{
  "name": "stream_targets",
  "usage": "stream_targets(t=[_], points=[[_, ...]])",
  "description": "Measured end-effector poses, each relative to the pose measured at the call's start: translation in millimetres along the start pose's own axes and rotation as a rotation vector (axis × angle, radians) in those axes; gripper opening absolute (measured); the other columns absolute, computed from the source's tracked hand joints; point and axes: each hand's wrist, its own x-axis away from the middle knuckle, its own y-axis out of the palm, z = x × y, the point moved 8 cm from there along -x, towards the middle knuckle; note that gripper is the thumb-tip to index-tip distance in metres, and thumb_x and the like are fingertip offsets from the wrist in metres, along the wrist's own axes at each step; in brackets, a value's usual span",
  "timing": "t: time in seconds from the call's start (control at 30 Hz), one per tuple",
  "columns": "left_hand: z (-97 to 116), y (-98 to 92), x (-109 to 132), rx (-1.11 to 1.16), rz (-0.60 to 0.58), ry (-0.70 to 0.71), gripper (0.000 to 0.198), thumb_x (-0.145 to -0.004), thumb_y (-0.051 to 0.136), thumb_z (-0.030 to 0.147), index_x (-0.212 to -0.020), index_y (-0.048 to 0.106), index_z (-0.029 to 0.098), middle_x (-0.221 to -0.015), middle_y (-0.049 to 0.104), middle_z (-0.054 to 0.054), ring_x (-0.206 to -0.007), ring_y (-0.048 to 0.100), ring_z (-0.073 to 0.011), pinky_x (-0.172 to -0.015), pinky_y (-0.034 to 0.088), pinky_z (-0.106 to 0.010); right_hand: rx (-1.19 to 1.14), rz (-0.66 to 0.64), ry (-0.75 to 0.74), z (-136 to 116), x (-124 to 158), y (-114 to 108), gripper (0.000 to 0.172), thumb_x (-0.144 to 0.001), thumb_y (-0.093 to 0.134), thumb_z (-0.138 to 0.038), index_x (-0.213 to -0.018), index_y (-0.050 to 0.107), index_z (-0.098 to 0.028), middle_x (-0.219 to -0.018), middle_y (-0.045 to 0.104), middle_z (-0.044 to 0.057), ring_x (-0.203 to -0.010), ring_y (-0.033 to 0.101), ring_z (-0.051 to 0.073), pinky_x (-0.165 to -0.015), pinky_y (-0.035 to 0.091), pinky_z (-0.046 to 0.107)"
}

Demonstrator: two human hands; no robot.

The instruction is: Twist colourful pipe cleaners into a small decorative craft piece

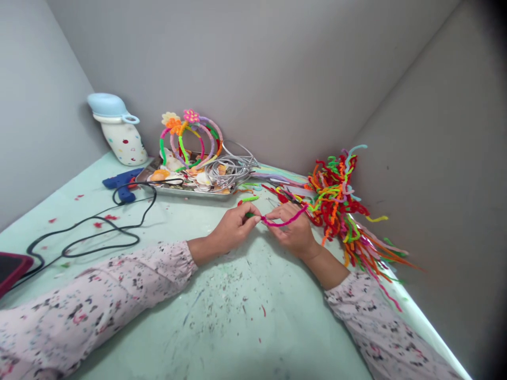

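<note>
Over the middle of the table, my left hand (233,228) pinches a short dark green fuzzy piece (249,215) between thumb and fingers. A magenta pipe cleaner (291,220) starts at the fingertips and curves up to the right, its far end loose. My right hand (295,232) is closed on this pipe cleaner close to the left fingertips. How the green and magenta parts join is too small to tell. Just beyond the hands lies a bright green fuzzy piece (250,199).
Behind stands a metal tray (190,194) with scraps, flower-decorated headbands (182,145) and grey wire coils (233,171). Pipe cleaners (336,195) are heaped at right. A blue glue gun (124,182), its black cord (95,217), a bottle (122,137) and a red-edged phone (18,264) are left.
</note>
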Motion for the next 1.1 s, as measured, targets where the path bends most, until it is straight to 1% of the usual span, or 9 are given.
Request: stream_targets(t=[0.17, 0.33, 0.5, 0.6, 0.7, 0.8, 0.93, 1.03, 1.1], points=[[-1, -0.2, -1, -0.009, 0.001, 0.002, 0.012, -0.089, 0.049, 0.026, -0.087, 0.056, 0.016, -0.058, 0.049, 0.003, -0.052, 0.043, -0.0102, -0.053, 0.031, -0.022, -0.029, 0.002, 0.016, 2, 2, 0, 0.008, -0.082, 0.061, -0.025, -0.086, 0.065, -0.021, -0.080, 0.067, 0.005, -0.078, 0.062, 0.019, -0.074, 0.050, 0.036], [-1, 0.1, -2, -0.037, -0.006, 0.005, 0.012, -0.089, 0.049, 0.026, -0.086, 0.056, 0.016, -0.058, 0.048, 0.004, -0.053, 0.042, -0.0102, -0.054, 0.032, -0.022, -0.053, 0.030, 0.023, -1, 1, -3, 0.007, -0.081, 0.062, -0.023, -0.087, 0.065, -0.020, -0.080, 0.068, 0.004, -0.077, 0.063, 0.019, -0.074, 0.050, 0.036], [3, -1.6, -1, -0.066, 0.011, 0.035, 0.012, -0.089, 0.049, 0.026, -0.085, 0.056, 0.016, -0.059, 0.047, 0.004, -0.054, 0.041, -0.0104, -0.055, 0.032, -0.023, -0.074, 0.050, 0.057, 2, 5, -2, 0.008, -0.080, 0.063, -0.022, -0.088, 0.065, -0.021, -0.082, 0.069, 0.004, -0.080, 0.064, 0.019, -0.075, 0.051, 0.037], [4, -1.8, -1, -0.087, 0.013, 0.056, 0.012, -0.089, 0.049, 0.026, -0.086, 0.056, 0.016, -0.060, 0.048, 0.003, -0.056, 0.042, -0.0108, -0.056, 0.032, -0.023, -0.080, 0.066, 0.048, 2, 6, -3, 0.009, -0.080, 0.063, -0.022, -0.089, 0.065, -0.020, -0.083, 0.069, 0.005, -0.081, 0.064, 0.020, -0.075, 0.051, 0.037], [6, -2.2, -1, -0.118, 0.020, 0.076, 0.012, -0.089, 0.049, 0.025, -0.085, 0.056, 0.016, -0.062, 0.049, 0.003, -0.057, 0.043, -0.0109, -0.057, 0.033, -0.023, -0.065, 0.063, 0.060, 1, 4, -3, 0.006, -0.081, 0.064, -0.023, -0.086, 0.064, -0.019, -0.082, 0.068, 0.006, -0.080, 0.062, 0.020, -0.074, 0.050, 0.037], [6, -2.5, -1, -0.146, 0.027, 0.089, 0.011, -0.089, 0.049, 0.024, -0.085, 0.057, 0.016, -0.064, 0.050, 0.003, -0.058, 0.044, -0.0106, -0.058, 0.034, -0.023, -0.106, 0.030, 0.124, 1, 1, -2, 0.006, -0.083, 0.063, -0.025, -0.079, 0.062, -0.019, -0.077, 0.066, 0.005, -0.076, 0.060, 0.019, -0.070, 0.048, 0.034], [5, -1.7, 0, -0.174, 0.025, 0.104, 0.012, -0.089, 0.049, 0.024, -0.085, 0.057, 0.015, -0.066, 0.053, 0.002, -0.060, 0.045, -0.0105, -0.059, 0.034, -0.023, -0.241, -0.057, 0.274, 7, 0, 5, 0.013, -0.082, 0.064, -0.026, -0.072, 0.059, -0.020, -0.071, 0.061, 0.001, -0.070, 0.056, 0.015, -0.067, 0.044, 0.030], [5, -0.8, 0, -0.184, 0.020, 0.114, 0.012, -0.088, 0.048, 0.023, -0.085, 0.057, 0.015, -0.068, 0.055, 0.002, -0.061, 0.045, -0.0106, -0.059, 0.034, -0.023, -0.339, -0.106, 0.384, 13, 3, 10, 0.014, -0.082, 0.065, -0.025, -0.070, 0.058, -0.020, -0.070, 0.060, -0.001, -0.069, 0.055, 0.014, -0.066, 0.042, 0.027], [4, -0.5, 0, -0.190, 0.016, 0.115, 0.011, -0.088, 0.048, 0.021, -0.086, 0.057, 0.015, -0.069, 0.056, 0.001, -0.061, 0.046, -0.0105, -0.060, 0.035, -0.023, -0.380, -0.127, 0.431, 16, 5, 14, 0.015, -0.081, 0.065, -0.025, -0.069, 0.058, -0.020, -0.069, 0.059, -0.002, -0.068, 0.055, 0.013, -0.065, 0.042, 0.026]])
